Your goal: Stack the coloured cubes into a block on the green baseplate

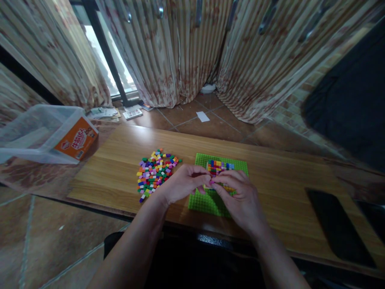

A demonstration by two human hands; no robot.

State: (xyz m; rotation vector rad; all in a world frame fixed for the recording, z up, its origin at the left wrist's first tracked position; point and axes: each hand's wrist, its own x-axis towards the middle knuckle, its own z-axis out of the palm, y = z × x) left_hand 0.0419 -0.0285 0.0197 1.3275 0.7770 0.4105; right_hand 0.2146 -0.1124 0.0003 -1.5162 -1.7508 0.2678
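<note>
My left hand (185, 182) and my right hand (240, 196) meet over the green studded baseplate (200, 202). Their fingertips are pinched together around a tiny pink toy brick (212, 182), which the fingers partly cover. Just beyond and beneath them, a block of coloured toy bricks (221, 164) in rows is fixed on the baseplate. Yellow, blue, purple and red show in it, and its near part is hidden by my hands. To the left of my left hand lies a loose pile of small multicoloured bricks (155, 172).
The wooden table (105, 168) carries a dark flat slab (338, 224) at the right. A clear plastic bin (45, 140) with an orange label stands left of the tabletop. Beyond the far edge are papers (132, 114) on the tiled floor and striped curtains (186, 52).
</note>
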